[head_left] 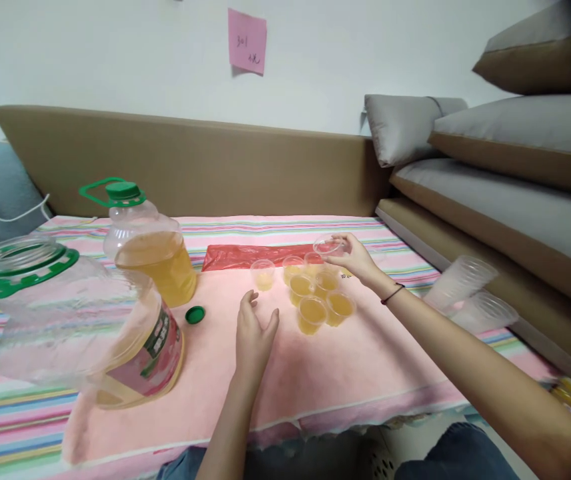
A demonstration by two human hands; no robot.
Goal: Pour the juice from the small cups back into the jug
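Observation:
My right hand (349,259) is closed on the side of a clear plastic cup (326,246), just behind a cluster of cups. These are several clear cups of yellow drink (312,315), standing upright close together on the pink cloth. My left hand (255,330) is held over the cloth with fingers apart and nothing in it. Beyond its fingertips, a separate cup (263,275) holds a little pale liquid. To the left stand a large open jug (135,353) with a low level of drink and a fuller jug (160,267) with its green cap on.
A loose green cap (195,315) lies beside the jugs. Flat red plastic (235,257) lies behind the cups. On the right, stacks of nested clear cups (465,283) lie on their sides next to piled cushions (515,180). A brown padded board (215,167) runs along the back.

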